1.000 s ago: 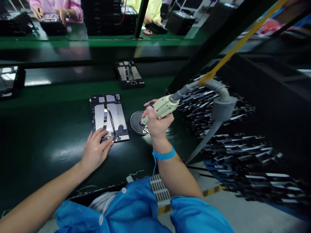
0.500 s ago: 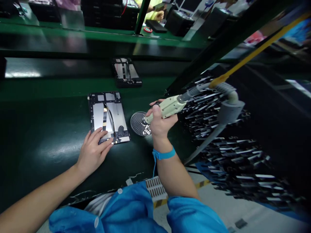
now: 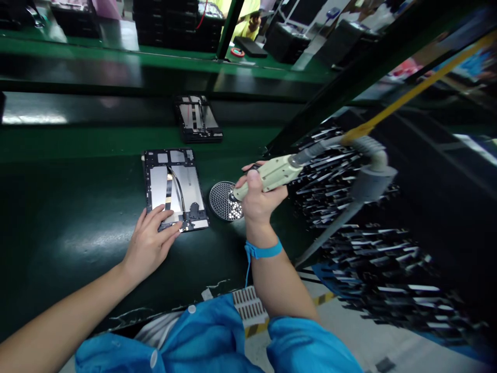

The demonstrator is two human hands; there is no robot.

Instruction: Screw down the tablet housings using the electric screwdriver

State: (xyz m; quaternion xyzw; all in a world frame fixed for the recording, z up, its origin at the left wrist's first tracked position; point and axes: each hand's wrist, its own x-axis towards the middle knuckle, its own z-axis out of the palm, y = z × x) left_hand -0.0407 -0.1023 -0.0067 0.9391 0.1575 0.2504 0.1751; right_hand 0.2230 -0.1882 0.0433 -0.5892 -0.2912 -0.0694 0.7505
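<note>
An opened tablet (image 3: 158, 190), its silvery inside and ribbon cables showing, lies on the green bench. My left hand (image 3: 149, 241) rests on its near edge with fingers stretched out. My right hand (image 3: 259, 199) is wrapped round a cream electric screwdriver (image 3: 277, 173). The tool slants down to the left, its tip over a round plate full of small holes (image 3: 222, 199). Bright specks, perhaps screws, sit at that plate's near right. Whether the tip touches the plate I cannot tell.
More opened tablets (image 3: 199, 122) lie stacked behind. A yellow strap (image 3: 407, 101) and grey hose (image 3: 330, 230) reach the screwdriver. Many dark, shiny-edged parts (image 3: 380, 248) stand in rows at the right. A green post (image 3: 334, 98) slants past. A co-worker's yellow sleeve (image 3: 244, 28) shows across the bench.
The view has shifted slightly. My right hand and the screwdriver sit a little farther right, with the tip still over the holed plate. My left hand stays on the tablet.
</note>
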